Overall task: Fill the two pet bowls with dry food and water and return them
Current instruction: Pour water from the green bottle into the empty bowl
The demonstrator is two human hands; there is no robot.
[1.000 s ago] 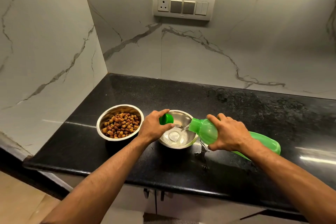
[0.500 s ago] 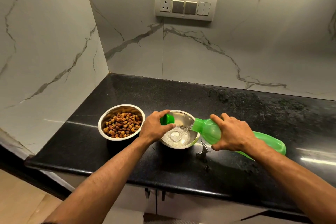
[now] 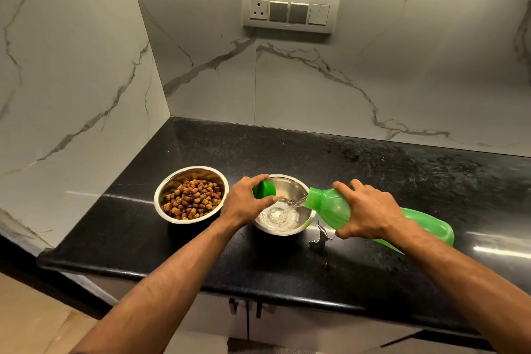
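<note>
Steel water bowl [image 3: 298,195] will probably slosh; lift by its rim. Right hand [image 3: 366,214] fingers grasp the tilted bottle [image 3: 327,205]; left hand [image 3: 244,201] pinches the cap [image 3: 265,189].

2 steel bowls [image 3: 191,194] [image 3: 298,227], 1 green bottle [image 3: 425,223], 1 cap [image 3: 265,189], 1 switch plate [image 3: 290,10]

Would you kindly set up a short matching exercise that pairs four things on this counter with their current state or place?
Things:
1. left bowl
2. right bowl
3. green bottle
4. green cap

States:
A. tilted, pouring, gripped by the right hand
B. holds brown dry food
C. held in the left hand
D. partly filled with water

Pairs: 1-B, 2-D, 3-A, 4-C
</note>
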